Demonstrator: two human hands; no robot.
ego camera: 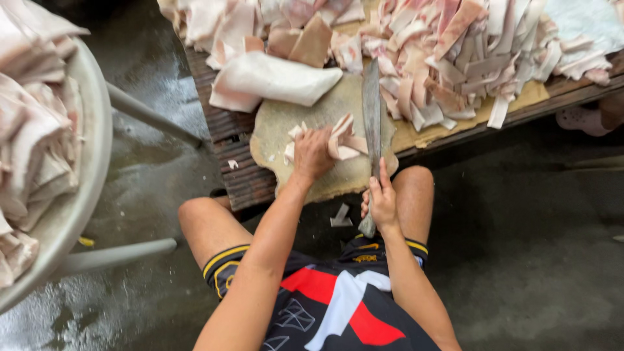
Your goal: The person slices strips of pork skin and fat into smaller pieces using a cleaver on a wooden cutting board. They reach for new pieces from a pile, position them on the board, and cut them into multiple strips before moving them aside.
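Observation:
My left hand (pixel 312 155) presses down on a pale strip of raw meat with skin (pixel 344 140) lying on a worn round chopping board (pixel 338 175). My right hand (pixel 381 200) grips the handle of a long cleaver (pixel 371 110), whose blade stands edge-down just right of the meat. A big white slab of pork skin (pixel 273 79) lies at the board's far edge. Beyond it a heap of cut meat strips (pixel 455 52) covers the low wooden table (pixel 234 149).
A large metal basin (pixel 81 195) full of meat pieces stands at the left on a metal frame. The concrete floor (pixel 533 260) is wet and dark. Another person's foot in a pink sandal (pixel 585 118) is at the right, by the table's edge.

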